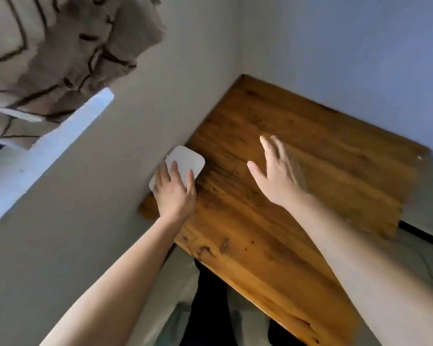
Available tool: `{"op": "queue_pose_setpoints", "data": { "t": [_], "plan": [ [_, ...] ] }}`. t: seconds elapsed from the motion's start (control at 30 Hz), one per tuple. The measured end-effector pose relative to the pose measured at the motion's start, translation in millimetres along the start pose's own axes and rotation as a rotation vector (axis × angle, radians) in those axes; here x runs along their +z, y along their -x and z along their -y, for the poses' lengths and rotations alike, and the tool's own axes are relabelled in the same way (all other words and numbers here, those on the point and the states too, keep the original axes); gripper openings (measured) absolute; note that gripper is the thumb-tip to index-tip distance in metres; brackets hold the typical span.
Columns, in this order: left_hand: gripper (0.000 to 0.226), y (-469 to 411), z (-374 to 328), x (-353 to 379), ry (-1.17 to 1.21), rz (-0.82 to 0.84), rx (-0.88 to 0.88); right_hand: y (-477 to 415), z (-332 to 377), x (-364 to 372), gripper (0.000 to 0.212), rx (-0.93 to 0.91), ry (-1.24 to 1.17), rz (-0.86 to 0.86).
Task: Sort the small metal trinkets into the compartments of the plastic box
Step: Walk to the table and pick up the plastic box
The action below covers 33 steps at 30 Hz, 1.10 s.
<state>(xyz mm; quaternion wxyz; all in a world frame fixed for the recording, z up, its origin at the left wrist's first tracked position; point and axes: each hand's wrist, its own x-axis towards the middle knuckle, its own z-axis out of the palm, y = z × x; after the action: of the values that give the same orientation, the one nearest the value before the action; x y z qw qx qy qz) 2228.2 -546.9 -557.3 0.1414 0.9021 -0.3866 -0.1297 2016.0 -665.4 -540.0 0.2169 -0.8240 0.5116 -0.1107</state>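
The box (185, 162) is seen at the far left corner of the worktop (298, 196), tight against the wall (110, 221), its white lid shut. The left hand (174, 193) is laid flat on its near end, fingers spread over the lid; whether it is pressed or gripped cannot be told. The right hand (276, 171) is held open above the middle of the worktop, fingers splayed, nothing in it, well apart from the box. No trinkets are seen anywhere: none on the wood, none in either hand. The picture is blurred, so very small pieces could be missed. By this showing, the sorting is judged not yet begun. The box is still to be brought forward and opened, the trinkets are still to be found, and every compartment is still to be filled. A patterned cloth (55, 58) hangs at upper left, off the worktop and out of play.
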Motion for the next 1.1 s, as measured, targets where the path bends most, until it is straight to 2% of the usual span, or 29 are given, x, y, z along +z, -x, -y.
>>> {"op": "queue_pose_setpoints", "data": {
  "t": [0.13,0.3,0.43,0.57,0.73,0.9,1.1],
  "plan": [
    [0.064,-27.4,39.3,44.4,-0.047,-0.033,0.022,-28.5,9.6,81.0,0.068,0.080,-0.169,0.084],
    [0.065,-37.5,82.8,86.7,0.052,-0.186,0.062,-55.1,30.6,163.0,0.065,0.033,-0.365,0.059],
    [0.066,-40.7,102.3,113.7,0.216,-0.276,0.051,-68.7,46.7,204.6,0.064,-0.025,-0.392,0.121],
    [0.061,-41.6,104.6,130.2,0.289,-0.338,0.129,-71.9,44.0,218.5,0.058,-0.077,-0.399,0.128],
    [0.056,-46.2,80.7,141.3,0.366,-0.338,0.273,-65.7,17.5,206.2,0.053,-0.034,-0.468,-0.001],
    [0.051,-38.0,37.6,154.8,0.461,-0.343,0.443,-41.2,-24.6,180.1,0.052,0.015,-0.465,-0.230],
    [0.046,22.1,20.4,160.1,0.623,-0.186,0.648,42.2,-52.3,158.2,0.054,0.138,-0.431,-0.469]
  ]
}}
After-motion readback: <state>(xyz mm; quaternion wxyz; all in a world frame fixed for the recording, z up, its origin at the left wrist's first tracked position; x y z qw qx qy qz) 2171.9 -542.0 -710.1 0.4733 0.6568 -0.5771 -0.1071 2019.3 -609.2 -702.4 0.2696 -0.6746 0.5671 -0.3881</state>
